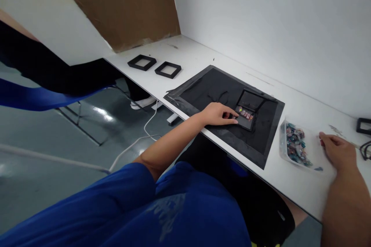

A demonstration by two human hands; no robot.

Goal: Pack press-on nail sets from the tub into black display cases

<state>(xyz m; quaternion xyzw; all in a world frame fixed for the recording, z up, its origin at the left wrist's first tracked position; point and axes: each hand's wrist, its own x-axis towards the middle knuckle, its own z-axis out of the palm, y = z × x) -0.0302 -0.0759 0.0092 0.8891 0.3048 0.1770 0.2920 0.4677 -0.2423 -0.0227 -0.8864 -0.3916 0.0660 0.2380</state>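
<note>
A hinged black display frame (245, 122) lies open on a dark mat (199, 81), with several small reddish and pinkish pieces (246, 114) in a row inside. My left hand (218, 114) rests on the mat, its thumb and index finger closed on the frame's left edge. To the right stands a clear plastic box (285, 150) holding many wrapped, shiny pieces (296, 144) in teal and red. My right hand (339, 149) is at the box's right side, fingers pinched together; what is between the fingertips is too small to make out.
Two black square frames (142, 62) lie at the table's far left. Another black frame (363, 126) and dark cords (365, 150) are at the right. A white wall backs the white table (197, 56). Beyond its left end, a person in black sits on a blue chair (37, 96).
</note>
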